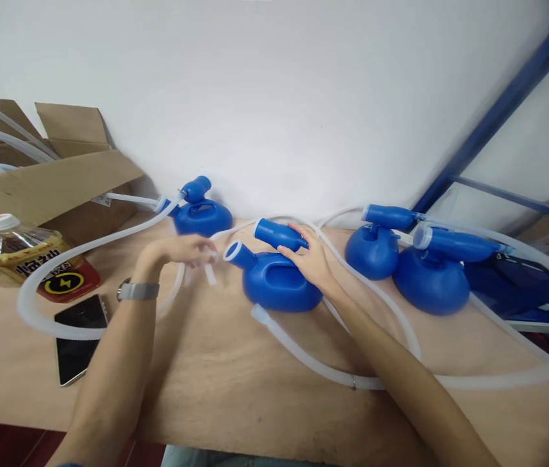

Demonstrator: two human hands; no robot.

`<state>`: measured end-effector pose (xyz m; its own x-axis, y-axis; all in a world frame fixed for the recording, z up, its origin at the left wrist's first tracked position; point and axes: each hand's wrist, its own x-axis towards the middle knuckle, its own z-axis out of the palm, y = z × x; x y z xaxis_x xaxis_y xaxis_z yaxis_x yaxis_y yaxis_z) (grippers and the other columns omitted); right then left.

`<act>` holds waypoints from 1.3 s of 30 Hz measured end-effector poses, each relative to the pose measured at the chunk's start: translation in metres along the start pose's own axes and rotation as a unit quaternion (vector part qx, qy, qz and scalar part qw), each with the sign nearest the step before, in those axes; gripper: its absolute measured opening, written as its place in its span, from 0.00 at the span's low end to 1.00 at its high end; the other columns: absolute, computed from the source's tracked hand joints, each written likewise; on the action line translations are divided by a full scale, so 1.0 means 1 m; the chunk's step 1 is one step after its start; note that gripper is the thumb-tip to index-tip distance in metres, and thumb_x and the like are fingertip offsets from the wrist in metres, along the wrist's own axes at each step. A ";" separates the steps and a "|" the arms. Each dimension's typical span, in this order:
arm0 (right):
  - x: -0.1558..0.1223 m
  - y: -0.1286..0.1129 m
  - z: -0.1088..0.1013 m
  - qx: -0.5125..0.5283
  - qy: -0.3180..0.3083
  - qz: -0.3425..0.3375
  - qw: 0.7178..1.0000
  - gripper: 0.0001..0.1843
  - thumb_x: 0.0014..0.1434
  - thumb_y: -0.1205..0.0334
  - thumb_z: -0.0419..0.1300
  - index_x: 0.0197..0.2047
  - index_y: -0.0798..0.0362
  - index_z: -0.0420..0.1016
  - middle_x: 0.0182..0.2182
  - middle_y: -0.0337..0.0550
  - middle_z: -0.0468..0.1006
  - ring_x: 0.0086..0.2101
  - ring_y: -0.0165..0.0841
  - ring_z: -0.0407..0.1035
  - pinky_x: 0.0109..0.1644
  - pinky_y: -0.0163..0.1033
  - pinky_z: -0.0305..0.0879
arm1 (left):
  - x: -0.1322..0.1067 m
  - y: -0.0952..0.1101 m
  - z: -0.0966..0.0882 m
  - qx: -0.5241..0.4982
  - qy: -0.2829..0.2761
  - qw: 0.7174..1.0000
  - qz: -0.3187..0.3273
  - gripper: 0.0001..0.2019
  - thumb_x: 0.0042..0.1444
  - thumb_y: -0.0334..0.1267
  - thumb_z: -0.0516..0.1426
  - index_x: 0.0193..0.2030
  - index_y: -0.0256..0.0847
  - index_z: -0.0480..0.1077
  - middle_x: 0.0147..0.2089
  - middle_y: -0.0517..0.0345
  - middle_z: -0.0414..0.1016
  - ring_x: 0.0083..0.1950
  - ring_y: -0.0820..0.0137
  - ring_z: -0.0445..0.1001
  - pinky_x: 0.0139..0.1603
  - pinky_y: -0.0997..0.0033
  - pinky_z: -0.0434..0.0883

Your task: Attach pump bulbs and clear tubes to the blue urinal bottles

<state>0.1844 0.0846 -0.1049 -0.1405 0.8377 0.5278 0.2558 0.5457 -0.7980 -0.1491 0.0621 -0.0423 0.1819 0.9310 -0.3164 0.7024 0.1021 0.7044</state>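
Note:
A blue plastic urinal bottle (274, 285) lies on the wooden table (216, 383) in the middle, its white-rimmed neck pointing left. My right hand (311, 259) rests on its handle, fingers touching a blue tube fitting (278, 235) above it. My left hand (184, 251), blurred, is pinched on a small white strip or tube end (209, 271) just left of the bottle's neck. A white corrugated hose (304, 357) curves across the table in front of the bottle. I wear a watch on my left wrist.
Another blue bottle (201, 214) sits at the back left, two more (376, 250) (433, 279) with hoses at the right. A phone (80, 337) and a drink bottle (31, 256) lie at the left by cardboard boxes (60, 181). A blue shelf frame (498, 110) stands right.

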 end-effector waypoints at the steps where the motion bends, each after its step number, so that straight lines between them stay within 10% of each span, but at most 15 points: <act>1: 0.000 0.001 0.000 -0.005 0.000 0.000 1.000 0.30 0.58 0.54 0.72 0.63 0.46 0.76 0.62 0.51 0.75 0.63 0.48 0.70 0.67 0.56 0.71 | -0.006 0.003 -0.005 -0.040 0.040 0.998 0.034 0.18 0.43 0.47 0.72 0.41 0.44 0.83 0.38 0.51 0.82 0.37 0.61 0.80 0.35 0.69 0.77; 4: 0.002 0.003 -0.001 -0.028 0.002 -0.009 1.000 0.30 0.59 0.54 0.72 0.63 0.47 0.77 0.60 0.51 0.76 0.63 0.48 0.70 0.70 0.57 0.67 | -0.014 0.013 -0.012 -0.224 0.142 0.959 0.103 0.18 0.53 0.53 0.69 0.44 0.42 0.82 0.45 0.50 0.83 0.46 0.58 0.82 0.41 0.67 0.79; 8: 0.002 0.007 0.000 -0.027 0.002 0.005 1.000 0.30 0.59 0.52 0.71 0.64 0.47 0.76 0.62 0.52 0.75 0.63 0.49 0.69 0.67 0.57 0.70 | -0.001 0.027 0.006 -0.379 0.094 0.909 0.148 0.21 0.61 0.53 0.64 0.53 0.40 0.80 0.53 0.46 0.82 0.50 0.57 0.81 0.46 0.63 0.79; 21: 0.001 0.005 -0.001 0.006 0.013 0.013 1.000 0.31 0.57 0.49 0.72 0.61 0.49 0.77 0.63 0.54 0.75 0.64 0.48 0.69 0.67 0.54 0.70 | 0.027 0.028 0.046 -0.354 0.023 0.916 0.186 0.17 0.60 0.47 0.68 0.47 0.43 0.67 0.43 0.59 0.78 0.45 0.70 0.78 0.49 0.69 0.72; 30: -0.004 -0.026 -0.007 0.112 0.015 0.042 0.993 0.37 0.53 0.47 0.75 0.63 0.48 0.77 0.64 0.53 0.76 0.58 0.48 0.75 0.56 0.49 0.79 | 0.032 0.046 0.050 -0.360 0.223 0.873 0.243 0.30 0.70 0.59 0.54 0.72 0.49 0.62 0.66 0.48 0.72 0.62 0.59 0.75 0.55 0.60 0.79; 39: 0.000 -0.055 -0.016 0.244 -0.014 0.142 0.959 0.32 0.57 0.30 0.65 0.48 0.51 0.84 0.44 0.49 0.87 0.47 0.50 0.82 0.43 0.48 0.83 | -0.005 0.095 0.095 -0.273 0.197 0.859 0.385 0.36 0.71 0.66 0.46 0.77 0.50 0.61 0.72 0.51 0.70 0.75 0.50 0.65 0.74 0.49 0.66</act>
<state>0.1852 0.0539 -0.0561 -0.1578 0.9507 0.2671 -0.1889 0.2364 -0.9531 -0.0175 0.0340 -0.0346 0.1256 0.8318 0.5408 0.0303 -0.5480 0.8359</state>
